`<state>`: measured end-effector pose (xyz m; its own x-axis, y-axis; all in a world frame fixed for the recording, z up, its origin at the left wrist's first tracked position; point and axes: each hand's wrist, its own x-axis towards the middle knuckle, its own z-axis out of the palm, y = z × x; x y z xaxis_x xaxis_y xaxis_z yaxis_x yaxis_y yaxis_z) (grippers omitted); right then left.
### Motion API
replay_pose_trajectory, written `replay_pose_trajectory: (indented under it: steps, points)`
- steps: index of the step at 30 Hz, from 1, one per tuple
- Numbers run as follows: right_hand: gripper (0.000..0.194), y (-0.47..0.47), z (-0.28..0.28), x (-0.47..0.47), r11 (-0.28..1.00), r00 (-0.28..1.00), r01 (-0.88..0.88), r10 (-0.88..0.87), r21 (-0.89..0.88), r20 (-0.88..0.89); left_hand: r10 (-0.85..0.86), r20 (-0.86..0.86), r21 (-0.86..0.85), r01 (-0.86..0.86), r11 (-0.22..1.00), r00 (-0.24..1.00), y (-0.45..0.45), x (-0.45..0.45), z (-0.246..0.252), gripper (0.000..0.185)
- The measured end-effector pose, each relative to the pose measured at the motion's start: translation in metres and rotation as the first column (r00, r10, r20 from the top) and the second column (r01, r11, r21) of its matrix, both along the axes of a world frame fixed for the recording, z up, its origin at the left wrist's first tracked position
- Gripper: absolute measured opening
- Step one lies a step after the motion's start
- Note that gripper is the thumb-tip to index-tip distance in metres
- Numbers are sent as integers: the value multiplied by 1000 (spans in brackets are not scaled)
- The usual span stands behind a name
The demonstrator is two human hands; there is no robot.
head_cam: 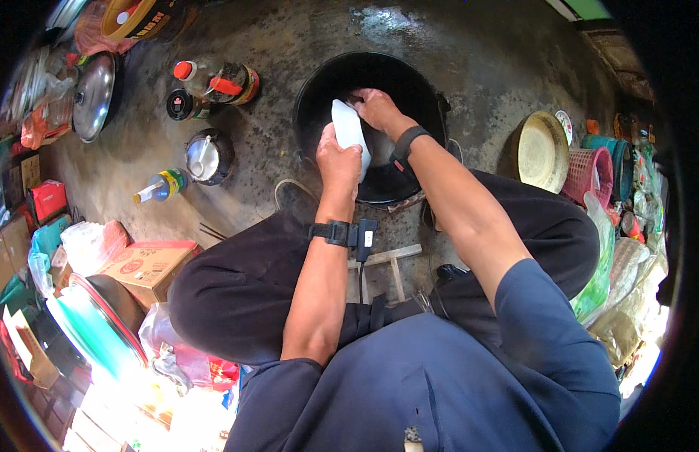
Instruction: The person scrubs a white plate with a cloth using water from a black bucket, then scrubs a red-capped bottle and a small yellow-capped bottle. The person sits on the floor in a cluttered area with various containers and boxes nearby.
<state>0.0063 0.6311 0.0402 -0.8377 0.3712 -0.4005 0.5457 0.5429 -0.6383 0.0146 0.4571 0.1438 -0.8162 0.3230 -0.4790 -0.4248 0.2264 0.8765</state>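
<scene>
A large round black basin or pan (327, 85) stands on the dark floor in front of my knees. Over it, my left hand (338, 155) grips a white dish (349, 129), seen tilted, by its near side with the thumb on top. My right hand (378, 107) is at the dish's far right edge, with its fingers bent; whether it holds something there is hidden. Both wrists wear black straps, and the left one carries a small black device (366, 238) with a cable.
Left of the basin stand sauce bottles (233, 85), a dark jar (180, 104), a small pot with a white spoon (205, 158) and a tipped bottle (167, 185). A metal basin (541, 152) and a pink basket (589, 172) are at right. A carton (149, 268) sits near my left knee.
</scene>
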Motion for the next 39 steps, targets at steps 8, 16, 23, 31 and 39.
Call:
replay_pose_trajectory:
  steps: [8, 16, 23, 31, 39]
  points:
    - [46, -13, 14, 58, 990, 985, -76, 92, -116, 143, -40, -100, -251, 14, 968, 994, 4, -15, -22, 30]
    - [37, -23, 87, 51, 928, 867, 140, -283, -345, -409, 23, 249, 173, -68, 983, 968, -5, -14, -5, 24]
    - [39, 4, 91, 33, 948, 885, 111, -231, -297, -404, 71, 277, 198, -129, 972, 958, -7, -12, 4, 38]
    - [33, -40, 95, 53, 981, 853, -35, -71, -193, -517, 194, 136, -46, -189, 981, 972, 6, -5, -2, 42]
    - [29, -27, 88, 20, 983, 835, -179, 128, -44, -534, 339, 118, 145, -354, 924, 933, 15, -8, -16, 49]
